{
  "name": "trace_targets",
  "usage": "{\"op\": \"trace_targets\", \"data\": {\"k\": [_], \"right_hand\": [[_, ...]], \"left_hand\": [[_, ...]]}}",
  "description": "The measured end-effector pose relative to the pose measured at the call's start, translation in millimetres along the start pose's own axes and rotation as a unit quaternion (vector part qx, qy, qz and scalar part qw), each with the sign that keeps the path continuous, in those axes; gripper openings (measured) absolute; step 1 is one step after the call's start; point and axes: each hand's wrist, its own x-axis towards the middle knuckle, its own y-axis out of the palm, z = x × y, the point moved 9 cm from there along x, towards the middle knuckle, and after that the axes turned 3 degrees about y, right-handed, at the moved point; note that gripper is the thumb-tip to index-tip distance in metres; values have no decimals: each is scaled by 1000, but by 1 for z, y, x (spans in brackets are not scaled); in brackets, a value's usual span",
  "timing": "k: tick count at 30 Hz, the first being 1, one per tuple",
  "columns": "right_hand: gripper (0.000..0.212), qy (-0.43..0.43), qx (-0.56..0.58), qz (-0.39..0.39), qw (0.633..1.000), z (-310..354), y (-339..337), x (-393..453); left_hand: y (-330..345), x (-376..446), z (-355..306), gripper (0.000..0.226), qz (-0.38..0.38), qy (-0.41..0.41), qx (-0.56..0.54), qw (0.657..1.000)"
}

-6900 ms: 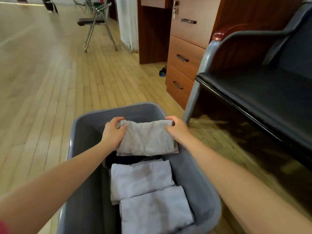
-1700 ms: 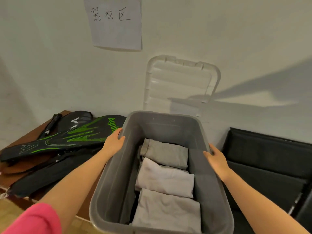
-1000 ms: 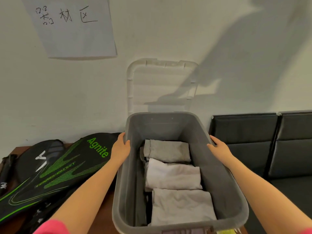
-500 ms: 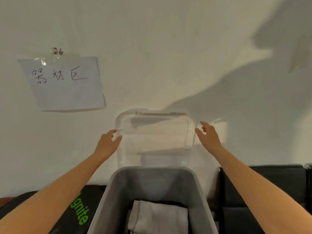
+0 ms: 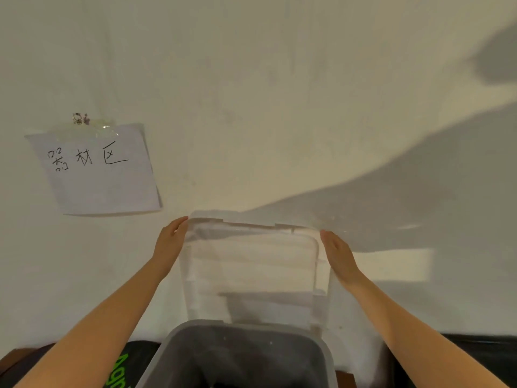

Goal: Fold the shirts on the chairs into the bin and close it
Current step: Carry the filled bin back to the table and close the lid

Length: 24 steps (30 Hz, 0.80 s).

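Change: off bin (image 5: 246, 357) rim, up onto lid (image 5: 251, 264) at wall.
Left hand (image 5: 170, 242): grip flat, fingers straight on lid's edge.
Right hand (image 5: 338, 256): same, opposite edge.
Meaning: folding done; closing begun.

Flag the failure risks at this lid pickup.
1. Left hand and right hand only press flat on the side edges of the clear lid; with no curled grip it may slip.
2. The lid stands against the wall behind the grey bin, so lifting it may scrape the wall or knock the rim.
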Motion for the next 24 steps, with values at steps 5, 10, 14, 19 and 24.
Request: {"op": "trace_targets", "data": {"k": [5,10,14,19,24], "right_hand": [[42,61,175,7,983,-13,9,-10],[39,34,214,-22,976,1,-6,-35],[25,-36,183,-46,981,55,-20,-77],[23,-78,228,-45,970,125,-31,-171],[26,-19,215,-69,974,111,-33,-278]], "left_hand": [[1,-4,18,26,5,-90,-113,990],[-9,-23,8,19,3,-73,-201,977],[-48,-52,-26,18,-11,-28,-248,968],[-110,-117,-66,15,-29,14,-299,954],[-143,-204,-55,21,-32,-1,-293,955]]}}
